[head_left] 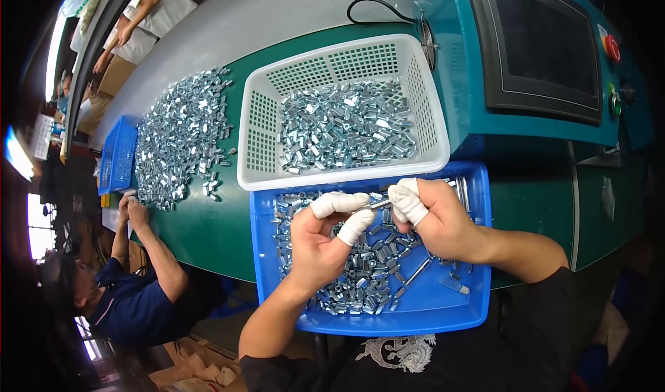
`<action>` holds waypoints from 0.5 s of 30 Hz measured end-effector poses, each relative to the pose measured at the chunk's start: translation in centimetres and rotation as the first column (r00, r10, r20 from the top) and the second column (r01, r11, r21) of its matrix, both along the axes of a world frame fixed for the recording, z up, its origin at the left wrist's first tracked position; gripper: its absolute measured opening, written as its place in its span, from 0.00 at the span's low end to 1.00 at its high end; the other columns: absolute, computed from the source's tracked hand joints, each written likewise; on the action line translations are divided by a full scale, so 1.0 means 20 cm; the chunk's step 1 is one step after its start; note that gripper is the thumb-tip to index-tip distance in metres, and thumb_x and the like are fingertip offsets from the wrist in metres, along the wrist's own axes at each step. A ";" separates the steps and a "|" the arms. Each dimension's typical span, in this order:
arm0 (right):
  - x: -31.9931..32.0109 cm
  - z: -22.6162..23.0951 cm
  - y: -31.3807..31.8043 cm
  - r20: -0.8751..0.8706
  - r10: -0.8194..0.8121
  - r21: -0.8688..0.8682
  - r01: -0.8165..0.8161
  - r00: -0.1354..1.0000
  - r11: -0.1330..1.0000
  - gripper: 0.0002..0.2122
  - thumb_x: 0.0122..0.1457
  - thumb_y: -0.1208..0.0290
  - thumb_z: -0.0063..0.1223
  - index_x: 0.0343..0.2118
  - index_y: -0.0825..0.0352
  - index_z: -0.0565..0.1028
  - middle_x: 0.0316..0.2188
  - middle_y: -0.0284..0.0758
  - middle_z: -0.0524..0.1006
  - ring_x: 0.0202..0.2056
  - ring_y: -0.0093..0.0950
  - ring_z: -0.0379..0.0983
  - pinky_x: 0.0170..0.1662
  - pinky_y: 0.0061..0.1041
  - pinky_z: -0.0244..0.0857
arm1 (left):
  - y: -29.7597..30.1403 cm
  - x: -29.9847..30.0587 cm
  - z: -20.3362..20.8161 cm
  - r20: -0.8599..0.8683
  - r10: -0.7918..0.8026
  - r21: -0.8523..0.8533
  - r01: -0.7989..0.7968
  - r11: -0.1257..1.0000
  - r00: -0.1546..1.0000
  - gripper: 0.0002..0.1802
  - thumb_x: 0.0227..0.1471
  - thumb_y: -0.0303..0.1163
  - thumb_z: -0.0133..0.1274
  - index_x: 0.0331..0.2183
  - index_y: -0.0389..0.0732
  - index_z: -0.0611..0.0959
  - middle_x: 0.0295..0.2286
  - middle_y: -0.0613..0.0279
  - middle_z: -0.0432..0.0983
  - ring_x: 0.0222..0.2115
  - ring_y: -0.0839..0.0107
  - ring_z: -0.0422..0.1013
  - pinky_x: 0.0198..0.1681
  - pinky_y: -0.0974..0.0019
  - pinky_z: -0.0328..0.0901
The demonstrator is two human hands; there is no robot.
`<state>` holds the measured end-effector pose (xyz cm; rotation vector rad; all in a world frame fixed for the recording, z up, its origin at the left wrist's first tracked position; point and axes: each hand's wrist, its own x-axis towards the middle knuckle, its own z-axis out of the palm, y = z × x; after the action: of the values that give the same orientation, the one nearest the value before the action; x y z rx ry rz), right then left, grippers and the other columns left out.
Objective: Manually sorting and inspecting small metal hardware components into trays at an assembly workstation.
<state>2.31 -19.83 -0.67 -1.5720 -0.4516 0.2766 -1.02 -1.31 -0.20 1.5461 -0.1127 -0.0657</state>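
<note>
Over the blue tray (478, 312), my left hand (322, 243) and my right hand (447, 222) meet at a thin shiny metal rod (380, 203). Each pinches one end between thumb and fingers, and white covers wrap several fingertips. Whether a smaller part sits on the rod inside the left fingers is hidden. Beneath the hands lie many small silvery metal sleeves (360, 277), loosely heaped in the tray. A longer metal rod (418, 271) rests to their right, near a small clear plastic piece (454, 284).
Behind the tray stands a white perforated basket (260, 163) holding similar metal parts (346, 128). A large pile of them (183, 135) covers the green table at left, beside a blue basket (118, 156). A teal machine (450, 101) with a dark screen rises at right. A co-worker (138, 295) sits at left.
</note>
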 end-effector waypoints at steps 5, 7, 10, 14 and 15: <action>0.02 0.03 -0.02 -0.339 0.109 0.084 -0.085 0.935 0.993 0.18 0.63 0.65 0.40 0.17 0.69 0.68 0.13 0.28 0.67 0.18 0.15 0.60 0.21 0.20 0.55 | -0.03 -0.01 -0.02 0.049 0.023 -0.009 -0.022 1.000 0.999 0.10 0.47 0.17 0.55 0.35 0.32 0.77 0.31 0.58 0.75 0.32 0.74 0.72 0.36 0.73 0.68; 0.00 -0.01 -0.01 -0.180 0.051 0.071 -0.039 0.982 0.997 0.18 0.63 0.64 0.38 0.18 0.67 0.68 0.13 0.27 0.67 0.17 0.14 0.58 0.20 0.18 0.53 | -0.04 -0.02 -0.01 -0.057 0.013 -0.206 -0.025 0.978 0.998 0.10 0.48 0.17 0.54 0.36 0.33 0.77 0.31 0.57 0.75 0.31 0.73 0.73 0.35 0.72 0.68; -0.01 -0.01 0.01 -0.003 -0.018 0.077 0.018 1.000 0.997 0.18 0.64 0.63 0.36 0.19 0.66 0.68 0.13 0.25 0.66 0.15 0.13 0.56 0.19 0.16 0.51 | -0.06 -0.02 -0.01 -0.110 0.011 -0.279 -0.042 0.959 0.994 0.09 0.47 0.18 0.54 0.35 0.32 0.77 0.31 0.56 0.75 0.30 0.72 0.73 0.34 0.71 0.68; 0.01 0.02 -0.01 -0.241 0.102 0.067 -0.088 0.965 0.994 0.19 0.64 0.63 0.36 0.18 0.66 0.68 0.12 0.26 0.66 0.13 0.12 0.55 0.17 0.15 0.49 | -0.03 -0.01 -0.05 0.345 0.033 0.202 -0.109 0.973 0.938 0.12 0.45 0.14 0.54 0.35 0.33 0.76 0.32 0.56 0.73 0.32 0.70 0.72 0.35 0.69 0.68; 0.01 0.04 -0.02 -0.244 0.101 0.065 -0.087 0.964 0.994 0.19 0.64 0.63 0.36 0.18 0.66 0.68 0.12 0.26 0.66 0.13 0.12 0.55 0.17 0.15 0.49 | -0.04 0.00 -0.05 0.342 0.034 0.200 -0.108 0.974 0.939 0.12 0.45 0.14 0.54 0.35 0.33 0.76 0.32 0.56 0.73 0.32 0.70 0.72 0.35 0.69 0.68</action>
<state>2.58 -20.19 0.06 -1.4424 -0.3359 0.5232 -0.99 -2.15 -1.27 1.7675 -0.3299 0.2542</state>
